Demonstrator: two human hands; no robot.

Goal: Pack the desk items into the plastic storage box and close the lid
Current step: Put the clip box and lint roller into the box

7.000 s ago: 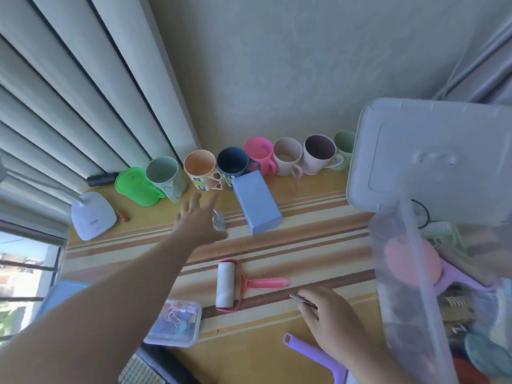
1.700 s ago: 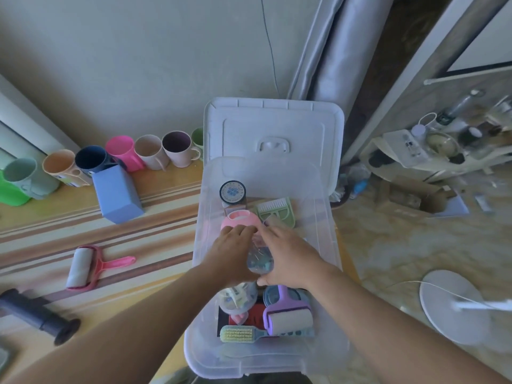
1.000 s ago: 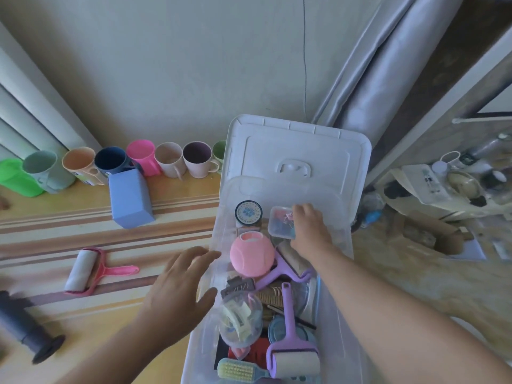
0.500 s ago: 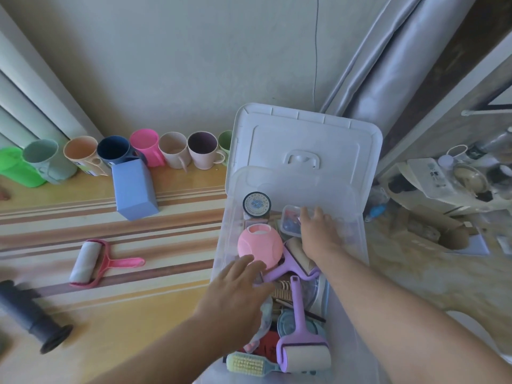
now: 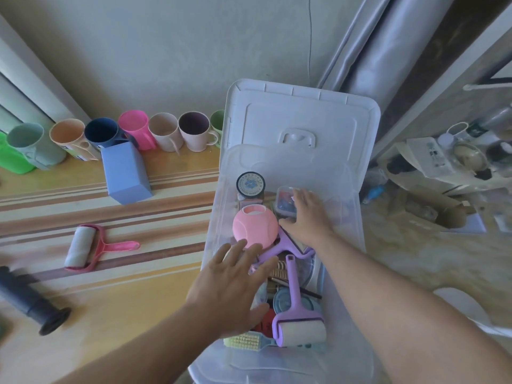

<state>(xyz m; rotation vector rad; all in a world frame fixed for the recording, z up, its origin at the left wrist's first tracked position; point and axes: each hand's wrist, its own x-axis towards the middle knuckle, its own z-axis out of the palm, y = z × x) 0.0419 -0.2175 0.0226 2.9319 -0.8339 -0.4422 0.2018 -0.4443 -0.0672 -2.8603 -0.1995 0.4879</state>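
On the striped wooden desk [image 5: 116, 297] by the wall, both hands reach into the plastic storage box [image 5: 219, 206], left hand [image 5: 230, 289] splayed empty, right hand [image 5: 307, 217] open-fingered on a small clear case [image 5: 285, 202].

Translucent smooth plastic storage box [image 5: 350, 245], matt white plastic lid [image 5: 302, 117]; glossy striped wooden desk [image 5: 110, 289], smooth plastic mugs [image 5: 166, 131]

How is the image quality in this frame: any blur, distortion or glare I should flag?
Head view: wide-angle bending at the edges; even daylight, no harsh glare; slight motion blur on the left hand and the black roller at the left edge; the box contents read clearly.
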